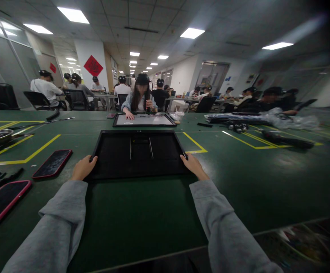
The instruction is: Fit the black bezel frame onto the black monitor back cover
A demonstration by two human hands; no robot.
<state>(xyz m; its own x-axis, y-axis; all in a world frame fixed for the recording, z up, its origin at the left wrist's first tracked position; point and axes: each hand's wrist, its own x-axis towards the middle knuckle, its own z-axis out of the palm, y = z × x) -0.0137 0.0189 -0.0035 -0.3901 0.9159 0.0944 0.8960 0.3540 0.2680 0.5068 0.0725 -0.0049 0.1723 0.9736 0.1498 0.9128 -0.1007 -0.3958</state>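
The rimmed panel (113,155) seems matt plastic, the tabletop (139,216) smooth, semi-gloss; the sleeves (57,223) over its near edge are cloth.

The counter (142,214) is being viewed from the wearer's head at its near edge, forward and down. The sleeves (61,220) are being caught closest, below; the panel (141,163) is being framed centrally, and the ceiling (161,19) is being taken in far beyond.
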